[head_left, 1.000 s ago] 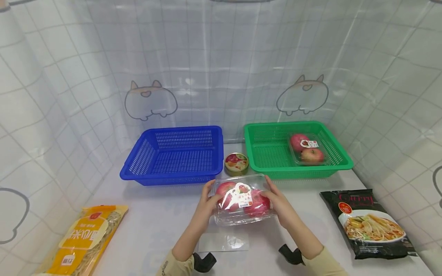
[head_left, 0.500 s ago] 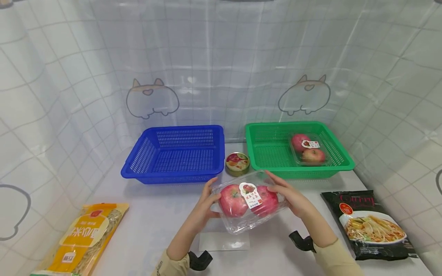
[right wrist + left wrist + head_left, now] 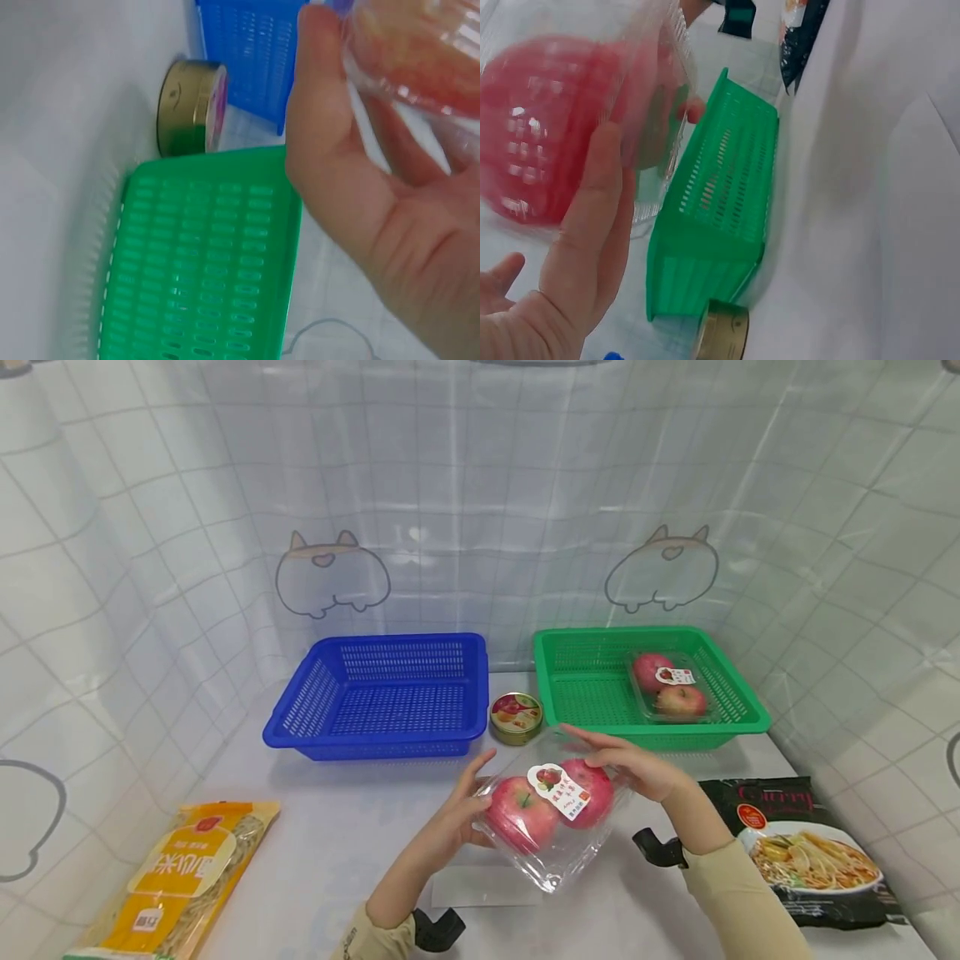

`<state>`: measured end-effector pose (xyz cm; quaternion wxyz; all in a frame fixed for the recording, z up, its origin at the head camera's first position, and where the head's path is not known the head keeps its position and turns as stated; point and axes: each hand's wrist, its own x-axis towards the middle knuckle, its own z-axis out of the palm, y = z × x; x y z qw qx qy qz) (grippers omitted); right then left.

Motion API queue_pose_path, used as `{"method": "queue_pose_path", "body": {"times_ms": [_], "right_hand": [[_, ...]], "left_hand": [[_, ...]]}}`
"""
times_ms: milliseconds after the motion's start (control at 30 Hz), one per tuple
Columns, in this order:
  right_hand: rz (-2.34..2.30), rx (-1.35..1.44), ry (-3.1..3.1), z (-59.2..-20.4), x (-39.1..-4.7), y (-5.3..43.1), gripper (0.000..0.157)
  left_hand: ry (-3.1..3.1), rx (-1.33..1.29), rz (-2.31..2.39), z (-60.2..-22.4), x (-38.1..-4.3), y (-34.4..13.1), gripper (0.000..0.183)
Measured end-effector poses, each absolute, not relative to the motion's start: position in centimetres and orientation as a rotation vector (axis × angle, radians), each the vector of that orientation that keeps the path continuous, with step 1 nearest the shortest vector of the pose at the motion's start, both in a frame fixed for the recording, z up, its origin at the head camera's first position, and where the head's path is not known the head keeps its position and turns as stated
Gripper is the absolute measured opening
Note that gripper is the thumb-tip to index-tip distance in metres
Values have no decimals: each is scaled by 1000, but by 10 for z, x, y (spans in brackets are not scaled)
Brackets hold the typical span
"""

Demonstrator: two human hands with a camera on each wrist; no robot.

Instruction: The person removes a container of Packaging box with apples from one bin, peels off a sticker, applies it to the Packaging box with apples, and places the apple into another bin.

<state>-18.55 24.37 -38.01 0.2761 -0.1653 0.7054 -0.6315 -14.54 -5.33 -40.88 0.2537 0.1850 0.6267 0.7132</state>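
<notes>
Both hands hold a clear plastic clamshell box of apples (image 3: 573, 793) above the table, tilted with one corner down. Two red apples and a white label show through it. The left hand (image 3: 448, 827) is at its left side, thumb on the near face and index finger raised by the edge. In the left wrist view, fingers (image 3: 592, 180) lie along the clear wall. The right hand (image 3: 645, 770) grips the upper right side. Close up in the right wrist view, the right hand (image 3: 375, 195) has its thumb and fingers about the box's end.
Behind the hands stand a blue basket (image 3: 375, 749) and a green basket (image 3: 652, 737), with a round tin (image 3: 516, 718) between them. Another box of apples (image 3: 670, 687) lies in the green one. A yellow bag (image 3: 180, 877) is left, a black curry noodle bag (image 3: 810, 852) right.
The box of apples has turned clockwise in the hands, its near corner swinging down toward the person. The right hand has moved to the right, and its forearm now overlaps the black bag.
</notes>
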Motion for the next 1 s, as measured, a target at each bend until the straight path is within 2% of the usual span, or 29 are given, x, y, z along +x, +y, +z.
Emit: {"method": "queue_pose_path", "body": {"times_ms": [233,533,1000], "right_hand": [[-1608,-593,1819,-377,-201,248,60],[-1561,-637,1799,-376,-210,244,59],[-1810,-452,1919,-376,-210,234,62]], "left_hand": [[1658,511,1888,-402,-140,-48,71],[1628,537,1874,-402,-134,-41,74],[1675,526,1969,-404,-135,-44,73]]}}
